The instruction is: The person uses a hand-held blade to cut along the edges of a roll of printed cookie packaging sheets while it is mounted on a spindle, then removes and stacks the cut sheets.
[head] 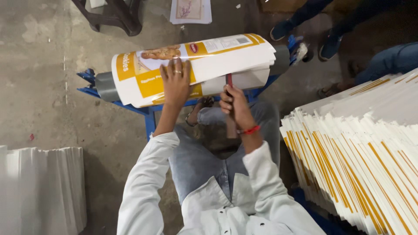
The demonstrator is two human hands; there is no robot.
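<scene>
While printed sheets (196, 65) lie curled over grey roller (106, 86) on blue stand (148, 112), left hand (176, 82) presses flat, fingers spread, on sheets. Right hand (234, 104) just below sheets' lower edge, fist closed round red-handled tool (229, 80). Stack of flat cartons (361, 152) right of roller.

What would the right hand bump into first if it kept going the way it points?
The right hand points up at the printed sheets wrapped over the grey roller; its red tool already seems to touch their edge, though depth is unclear.
</scene>
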